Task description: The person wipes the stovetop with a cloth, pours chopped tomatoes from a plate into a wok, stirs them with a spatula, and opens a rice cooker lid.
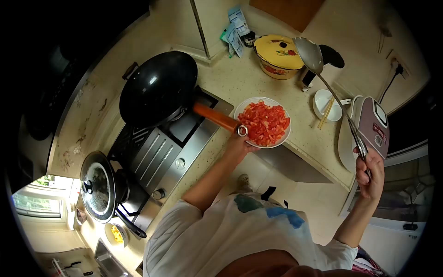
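Observation:
My left hand is closed on the near-left rim of a white plate heaped with chopped tomatoes; its fingers are partly hidden beneath the rim. In my right hand, raised at the right, is the metal handle of a long ladle, its bowl up and away from me. A black wok sits on the far burner of the gas stove. The wok's wooden handle points toward me, and its ringed end overlaps the plate's left edge in view.
A glass-lidded pan stands on the near burner, beside a bowl of yellow food and a sink. On the right counter are a yellow lidded pot, a white bowl with chopsticks and a rice cooker. Packets lean at the back.

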{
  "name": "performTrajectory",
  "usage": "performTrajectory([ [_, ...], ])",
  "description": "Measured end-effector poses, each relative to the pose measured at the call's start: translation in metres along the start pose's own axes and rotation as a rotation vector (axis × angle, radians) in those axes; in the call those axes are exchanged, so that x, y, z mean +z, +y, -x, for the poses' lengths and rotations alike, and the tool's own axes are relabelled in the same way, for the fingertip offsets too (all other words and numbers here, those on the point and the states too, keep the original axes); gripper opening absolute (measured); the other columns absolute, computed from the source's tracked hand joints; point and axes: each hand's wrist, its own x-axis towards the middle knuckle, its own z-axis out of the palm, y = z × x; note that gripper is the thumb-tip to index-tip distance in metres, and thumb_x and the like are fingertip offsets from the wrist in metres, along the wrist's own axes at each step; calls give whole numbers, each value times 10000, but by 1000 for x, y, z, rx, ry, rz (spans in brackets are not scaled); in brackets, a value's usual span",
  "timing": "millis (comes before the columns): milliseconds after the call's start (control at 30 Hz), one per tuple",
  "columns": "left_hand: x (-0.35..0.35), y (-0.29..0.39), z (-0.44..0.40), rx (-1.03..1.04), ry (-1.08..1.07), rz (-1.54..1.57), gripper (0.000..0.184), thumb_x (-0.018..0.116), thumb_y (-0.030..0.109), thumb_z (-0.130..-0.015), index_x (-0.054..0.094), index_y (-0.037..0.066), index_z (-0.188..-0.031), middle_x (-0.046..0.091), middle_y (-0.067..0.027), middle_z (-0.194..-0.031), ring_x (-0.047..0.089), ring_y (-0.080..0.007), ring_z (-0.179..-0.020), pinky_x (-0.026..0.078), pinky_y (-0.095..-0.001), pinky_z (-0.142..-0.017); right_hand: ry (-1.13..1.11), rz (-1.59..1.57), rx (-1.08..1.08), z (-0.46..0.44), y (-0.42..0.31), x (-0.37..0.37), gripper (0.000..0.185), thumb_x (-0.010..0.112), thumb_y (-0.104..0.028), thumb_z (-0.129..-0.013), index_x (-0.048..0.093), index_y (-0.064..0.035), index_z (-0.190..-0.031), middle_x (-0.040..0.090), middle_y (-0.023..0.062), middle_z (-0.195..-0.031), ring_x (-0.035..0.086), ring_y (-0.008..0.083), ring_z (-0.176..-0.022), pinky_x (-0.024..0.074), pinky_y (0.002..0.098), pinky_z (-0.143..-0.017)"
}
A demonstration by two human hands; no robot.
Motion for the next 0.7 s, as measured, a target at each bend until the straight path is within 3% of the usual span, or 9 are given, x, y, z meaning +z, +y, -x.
performTrajectory([
  [167, 20, 8, -49, -60, 102, -86, 623, 391, -14, -719, 229, 107, -1309, 434, -148, -1235, 545, -307, -1014, 517, -467, -732, 11, 19, 26, -43, -1, -11, 328, 490, -204, -871, 509, 95, -1005, 404, -10, -561, 219, -6, -337, 116, 154, -290],
  [233, 22, 5, -62, -31, 16, -117, 621, 388, -20, -720, 238, 105, -1309, 434, -145, -1234, 548, -297, -1015, 521, -458, -740, -9, 32, 32, -58, -4, -17, 331, 491, -209, -871, 510, 93, -1006, 402, -13, -561, 215, -7, -336, 113, 155, -289],
  [367, 29, -2, -77, -13, 50, -54, 566, 358, -60, -733, 275, 64, -1279, 451, -186, -1194, 558, -333, -983, 531, -484, -709, -29, 46, 54, -91, -12, -29, 338, 496, -217, -869, 506, 93, -1002, 399, -21, -557, 208, -11, -337, 105, 154, -290],
  [500, 30, -6, -90, -20, 8, -36, 584, 366, -53, -739, 273, 78, -1301, 451, -149, -1218, 542, -306, -1026, 518, -480, -760, -83, 34, 23, -121, -16, -45, 337, 507, -213, -863, 508, 93, -1005, 396, -22, -556, 207, -14, -340, 107, 149, -290],
  [700, 32, -1, -108, -74, 95, -409, 406, 386, 19, -792, 375, -32, -1194, 508, -184, -1113, 571, -312, -964, 550, -413, -690, -192, 13, 54, -156, -32, -59, 342, 519, -199, -852, 510, 111, -995, 409, -16, -548, 235, -12, -342, 125, 144, -284],
])
